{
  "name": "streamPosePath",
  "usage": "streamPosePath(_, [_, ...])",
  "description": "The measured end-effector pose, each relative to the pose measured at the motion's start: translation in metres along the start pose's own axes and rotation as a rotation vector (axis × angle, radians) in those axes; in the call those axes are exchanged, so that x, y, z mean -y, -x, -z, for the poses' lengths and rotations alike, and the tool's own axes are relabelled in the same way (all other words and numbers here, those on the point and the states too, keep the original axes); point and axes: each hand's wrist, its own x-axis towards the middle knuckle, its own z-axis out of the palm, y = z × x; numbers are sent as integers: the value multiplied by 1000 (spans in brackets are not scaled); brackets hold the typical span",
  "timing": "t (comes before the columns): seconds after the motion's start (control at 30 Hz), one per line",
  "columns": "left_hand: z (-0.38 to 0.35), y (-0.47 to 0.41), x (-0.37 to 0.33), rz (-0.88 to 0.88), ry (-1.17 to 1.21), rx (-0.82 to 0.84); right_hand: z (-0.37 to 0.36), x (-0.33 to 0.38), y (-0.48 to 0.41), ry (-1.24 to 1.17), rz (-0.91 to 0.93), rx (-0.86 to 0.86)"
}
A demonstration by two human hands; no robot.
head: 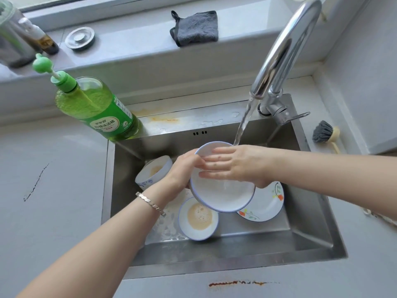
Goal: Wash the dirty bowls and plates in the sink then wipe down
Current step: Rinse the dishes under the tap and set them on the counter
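Grey table [53, 190] with inset steel sink [311, 244], window ledge behind. White blue-rimmed bowl [221, 194] held tilted over the sink, under running water from the faucet [279, 50]. Left hand [184, 168] grips the bowl's rim at its left side; right hand [234, 164] open, fingers flat inside the bowl. Below it: second bowl [198, 219] with brownish foamy liquid, floral plate [266, 203] partly under the held bowl, third dirty bowl [153, 172] leaning at sink's left wall. Green detergent bottle [94, 106] at sink's back-left corner, brush [325, 133] right of faucet, grey cloth [195, 27] and drain stopper [80, 38] on ledge.
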Motion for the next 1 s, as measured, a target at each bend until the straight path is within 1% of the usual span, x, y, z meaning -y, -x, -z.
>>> streamPosePath(0.07, [3,0,2,-8,-10,-11,-7,6,4,-152,-80,19])
streamPosePath(0.13, [6,2,2,10,6,-60,-10,16,8,-285,-177,0])
streamPosePath(0.2, [6,5,1,41,34,-102,-8,31,9,-443,-252,-62])
streamPosePath(0.23, [5,6,2,81,67,-138,-9,39,7,-525,-283,-121])
streamPosePath(0.27, [4,7,3,146,128,-172,-8,48,5,-611,-311,-224])
streamPosePath(0.3, [4,8,4,205,196,-197,-6,56,2,-687,-333,-367])
streamPosePath(0.37, [6,9,8,309,266,-211,-11,66,-3,-834,-405,-628])
streamPosePath(0.4, [8,8,10,366,275,-188,-15,69,-5,-900,-451,-739])
streamPosePath(0.47, [16,4,13,467,260,-120,-18,74,-11,-1033,-526,-876])
streamPosePath(0.5, [19,1,13,507,250,-81,-18,75,-14,-1126,-552,-905])
streamPosePath(0.53, [24,1,12,536,225,-44,-16,77,-18,-1284,-569,-910])
streamPosePath(0.6, [33,-2,12,572,142,26,-13,78,-20,-1710,-596,-871])
streamPosePath(0.63, [37,-4,12,563,89,49,-12,77,-21,-1908,-634,-882])
streamPosePath(0.67, [39,-4,12,534,40,50,-13,75,-21,-2065,-709,-898])
streamPosePath(0.73, [38,-6,17,426,-14,-27,-17,69,-20,-2325,-852,-910])
streamPosePath(0.77, [37,-9,21,373,-7,-77,-20,66,-19,-2466,-873,-909])
streamPosePath(0.8, [35,-12,24,341,32,-97,-22,62,-17,-2603,-856,-892])
streamPosePath(0.83, [32,-15,27,317,100,-60,-22,59,-15,-2730,-811,-866])
streamPosePath(0.9, [23,-19,27,276,284,100,-22,53,-11,-2920,-712,-851])
streamPosePath(0.93, [18,-20,24,258,361,140,-23,51,-8,-2960,-694,-867])
streamPosePath(1.0, [7,-26,20,237,426,135,-30,44,-3,-2931,-738,-920])
